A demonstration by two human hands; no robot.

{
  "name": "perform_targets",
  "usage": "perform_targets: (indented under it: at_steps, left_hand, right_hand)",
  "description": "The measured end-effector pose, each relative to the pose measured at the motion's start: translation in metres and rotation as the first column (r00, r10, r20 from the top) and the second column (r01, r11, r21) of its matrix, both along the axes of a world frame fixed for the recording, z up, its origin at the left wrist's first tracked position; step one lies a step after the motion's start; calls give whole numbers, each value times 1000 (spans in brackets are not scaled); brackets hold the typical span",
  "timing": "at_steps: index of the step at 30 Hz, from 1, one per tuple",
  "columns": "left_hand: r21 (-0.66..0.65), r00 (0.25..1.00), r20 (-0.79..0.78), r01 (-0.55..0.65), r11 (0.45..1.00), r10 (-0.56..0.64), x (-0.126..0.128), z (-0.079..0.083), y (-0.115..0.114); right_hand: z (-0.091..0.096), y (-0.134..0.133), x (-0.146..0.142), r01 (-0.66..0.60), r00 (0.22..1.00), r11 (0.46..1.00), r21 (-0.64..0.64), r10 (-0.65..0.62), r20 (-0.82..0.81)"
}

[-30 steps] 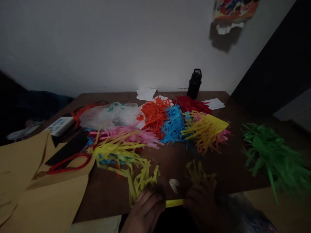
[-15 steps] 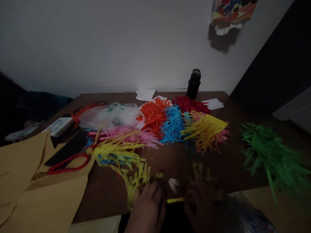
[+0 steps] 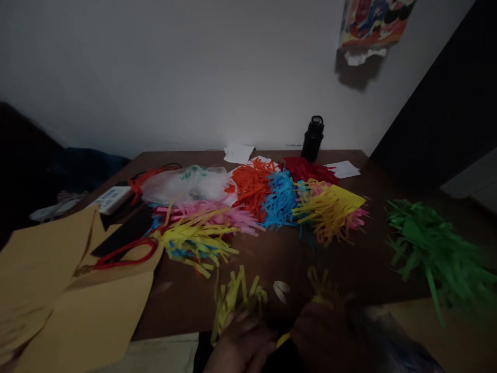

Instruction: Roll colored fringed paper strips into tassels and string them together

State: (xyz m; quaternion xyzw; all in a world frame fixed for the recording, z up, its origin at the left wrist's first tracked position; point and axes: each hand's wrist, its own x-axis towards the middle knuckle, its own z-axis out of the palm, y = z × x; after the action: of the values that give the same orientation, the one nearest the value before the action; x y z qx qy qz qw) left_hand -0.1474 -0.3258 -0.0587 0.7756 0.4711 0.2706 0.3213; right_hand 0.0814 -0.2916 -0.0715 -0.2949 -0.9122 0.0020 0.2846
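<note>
At the near edge of the table, my left hand [image 3: 244, 342] is closed around yellow fringed paper [image 3: 233, 298], whose cut strips stick up beyond the fingers. My right hand [image 3: 318, 331], dark and partly in shadow, is closed on the same paper a little to the right, with strips showing above it. A short yellow band of the paper spans the gap between the two hands. Just beyond them lies a small pale two-part scrap [image 3: 281, 291]. The fingertips of both hands are mostly hidden.
Fringed bundles in orange [image 3: 250, 189], blue [image 3: 280, 199], yellow [image 3: 330, 207] and red [image 3: 308, 170] cover the middle. A clear plastic bag [image 3: 188, 186], red cord [image 3: 128, 255] and tan paper [image 3: 104, 321] lie left. A black bottle [image 3: 312, 140] stands behind; green fringe [image 3: 435, 248] lies right.
My left hand has turned inward and drawn the yellow fringe nearer, away from the yellow pile on the left. The visible band between the hands is shorter and tilted. The view has shifted slightly.
</note>
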Motion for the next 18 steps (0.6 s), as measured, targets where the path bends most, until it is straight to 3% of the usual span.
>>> perform_targets:
  at_steps: [1,3,5,6,10,15,18]
  left_hand:
    - [-163,997,81,16,986,-3,0,6,-1]
    - [-458,960,268,57,887,77,3,12,-2]
    - [-630,900,376,75,773,220,6,11,-3]
    - [-654,866,415,71,753,278,9,9,-3]
    - [-583,780,521,28,812,347,16,5,-1]
    - [-325,781,552,-122,938,293,21,15,8]
    - [-242,780,561,-166,956,277,22,15,12]
  right_hand:
    - [9,1,2,-23,1000,1000,8,23,0]
    - [27,4,1,-71,997,997,43,71,-7]
    - [42,8,-4,-102,992,993,66,106,-67]
    - [47,10,-8,-105,986,992,66,112,-120]
    - [52,13,-25,-76,931,997,-12,66,-359]
    - [30,12,-45,-11,848,1000,-15,1,-531]
    - [13,17,-49,74,842,997,15,-54,-537]
